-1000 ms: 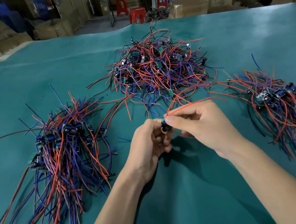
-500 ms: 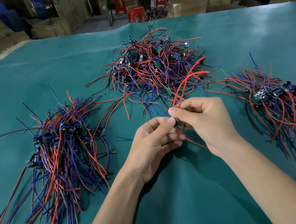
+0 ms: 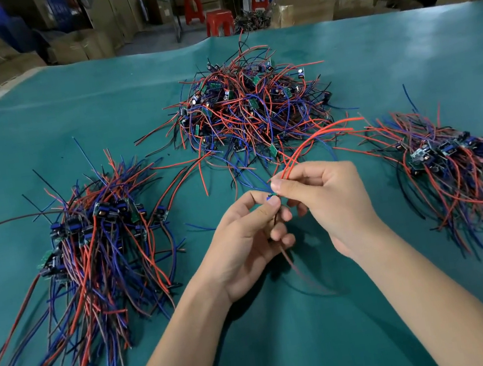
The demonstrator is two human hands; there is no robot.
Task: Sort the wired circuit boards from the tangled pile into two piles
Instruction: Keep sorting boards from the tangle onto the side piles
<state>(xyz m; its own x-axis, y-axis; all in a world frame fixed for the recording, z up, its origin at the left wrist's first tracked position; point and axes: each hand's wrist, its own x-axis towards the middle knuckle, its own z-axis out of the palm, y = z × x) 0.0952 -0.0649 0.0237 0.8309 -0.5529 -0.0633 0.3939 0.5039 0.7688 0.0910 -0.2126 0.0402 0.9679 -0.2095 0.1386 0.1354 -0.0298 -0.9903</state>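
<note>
- I was mid-sort: one wired circuit board (image 3: 272, 199) sat between my two hands above the desk (image 3: 292, 349), just in front of the tangled pile (image 3: 249, 108)
- My left hand (image 3: 244, 245) had its grip pinched on the board, thumb and forefinger closed over its small blue part; a dark lead hung below the fingers
- My right hand (image 3: 325, 198) had its grip clamped on the red wires (image 3: 310, 143), which arched up and to the right, stiff and springy
- Next, as I judged it, I needed to read the board's type, then lay it on the left pile (image 3: 97, 237) or the right pile (image 3: 451, 156) with its leads combed the same way
- The desk's green cover looked smooth and faintly glossy; the wire insulation was thin and slick, prone to snagging
</note>
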